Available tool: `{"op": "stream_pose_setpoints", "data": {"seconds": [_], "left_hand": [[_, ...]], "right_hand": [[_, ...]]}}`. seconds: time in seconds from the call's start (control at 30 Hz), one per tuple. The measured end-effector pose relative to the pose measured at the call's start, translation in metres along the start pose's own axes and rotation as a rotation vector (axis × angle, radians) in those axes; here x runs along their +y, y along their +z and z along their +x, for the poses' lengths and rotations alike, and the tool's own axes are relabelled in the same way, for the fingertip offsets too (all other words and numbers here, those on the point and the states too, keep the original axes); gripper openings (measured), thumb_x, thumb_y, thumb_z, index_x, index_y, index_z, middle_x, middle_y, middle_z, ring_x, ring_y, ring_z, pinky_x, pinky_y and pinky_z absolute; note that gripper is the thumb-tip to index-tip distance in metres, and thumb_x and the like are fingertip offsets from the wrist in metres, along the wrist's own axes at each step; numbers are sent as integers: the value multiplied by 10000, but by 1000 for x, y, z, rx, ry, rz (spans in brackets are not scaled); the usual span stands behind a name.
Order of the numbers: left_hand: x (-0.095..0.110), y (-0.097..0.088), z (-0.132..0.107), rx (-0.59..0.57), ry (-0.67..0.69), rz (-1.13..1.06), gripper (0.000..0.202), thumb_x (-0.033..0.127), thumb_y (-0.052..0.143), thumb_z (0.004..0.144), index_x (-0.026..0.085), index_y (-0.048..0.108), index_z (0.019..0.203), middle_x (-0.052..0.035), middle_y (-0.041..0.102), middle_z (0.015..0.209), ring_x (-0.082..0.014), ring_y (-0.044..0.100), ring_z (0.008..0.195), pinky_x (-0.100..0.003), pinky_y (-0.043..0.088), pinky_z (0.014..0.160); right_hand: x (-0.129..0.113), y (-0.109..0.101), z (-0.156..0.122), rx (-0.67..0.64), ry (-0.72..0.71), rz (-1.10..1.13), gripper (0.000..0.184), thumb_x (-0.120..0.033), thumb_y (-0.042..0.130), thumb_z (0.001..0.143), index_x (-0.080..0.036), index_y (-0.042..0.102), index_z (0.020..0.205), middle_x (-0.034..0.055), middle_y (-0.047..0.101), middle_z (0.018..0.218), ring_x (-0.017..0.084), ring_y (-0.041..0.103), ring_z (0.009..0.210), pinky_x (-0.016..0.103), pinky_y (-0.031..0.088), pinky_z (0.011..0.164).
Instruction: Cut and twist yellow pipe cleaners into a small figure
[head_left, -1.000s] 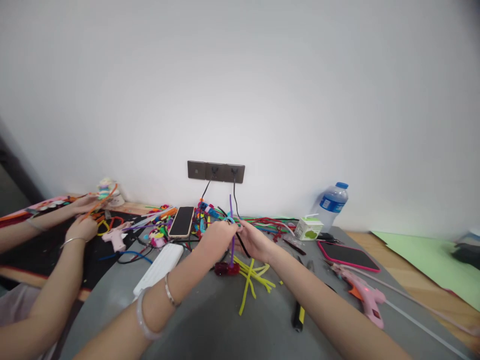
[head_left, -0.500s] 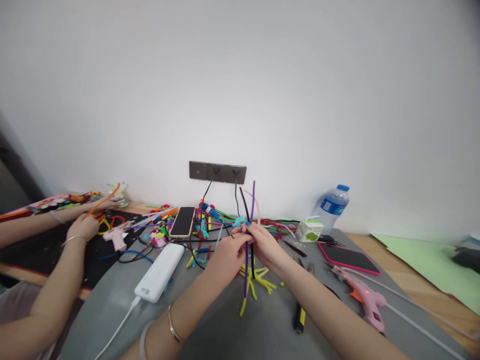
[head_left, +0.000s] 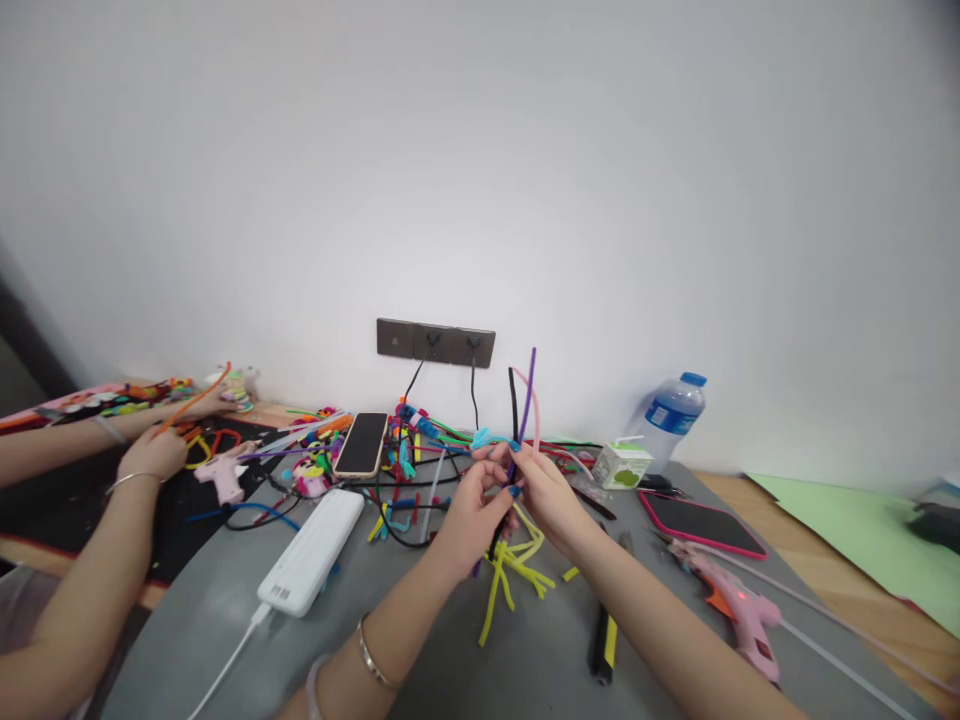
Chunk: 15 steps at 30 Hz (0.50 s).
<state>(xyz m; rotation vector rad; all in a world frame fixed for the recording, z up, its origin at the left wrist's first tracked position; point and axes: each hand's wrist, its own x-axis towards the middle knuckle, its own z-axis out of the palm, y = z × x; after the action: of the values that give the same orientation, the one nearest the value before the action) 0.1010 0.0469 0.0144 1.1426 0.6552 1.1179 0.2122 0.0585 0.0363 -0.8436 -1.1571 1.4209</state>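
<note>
My left hand [head_left: 478,520] and my right hand [head_left: 549,498] meet over the table, fingers closed around a bundle of pipe cleaners. Above the fingers rise a purple pipe cleaner [head_left: 531,385], a black pipe cleaner [head_left: 514,396] and a curved pink pipe cleaner [head_left: 537,418]. Below them spread several yellow pipe cleaner ends [head_left: 489,605], branching like roots. My left thumb presses near the lower stems, while my right thumb and fingers pinch higher up. The exact join inside the hands is hidden.
A white power bank [head_left: 311,555] and a phone [head_left: 361,445] lie left. At right are a utility knife [head_left: 604,640], a pink glue gun [head_left: 742,610], a pink-edged phone [head_left: 703,524], a drink carton [head_left: 622,464] and a bottle [head_left: 675,415]. Another person's hand [head_left: 154,455] works at far left.
The bundle has shifted slightly right, its tops leaning further right. My left fingers and thumb have changed their hold and now cover more of the lower purple and black stems.
</note>
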Motion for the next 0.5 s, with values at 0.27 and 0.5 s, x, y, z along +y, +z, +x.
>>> {"op": "stream_pose_setpoints", "data": {"seconds": [0.27, 0.5], "left_hand": [[-18, -7, 6, -129, -187, 150, 152, 238, 443, 832, 215, 456, 981, 100, 406, 603, -30, 217, 362, -166, 149, 371], [-25, -35, 9, -258, -275, 275, 218, 334, 437, 825, 159, 567, 820, 107, 285, 509, -42, 162, 379, -189, 142, 374]], "right_hand": [[11, -34, 11, 220, -85, 347, 201, -355, 736, 683, -204, 603, 684, -5, 669, 687, 174, 645, 731, 288, 512, 679], [-26, -104, 19, 430, -158, 505, 154, -226, 655, 725, -211, 521, 651, -74, 535, 556, 104, 570, 550, 268, 511, 619]]}}
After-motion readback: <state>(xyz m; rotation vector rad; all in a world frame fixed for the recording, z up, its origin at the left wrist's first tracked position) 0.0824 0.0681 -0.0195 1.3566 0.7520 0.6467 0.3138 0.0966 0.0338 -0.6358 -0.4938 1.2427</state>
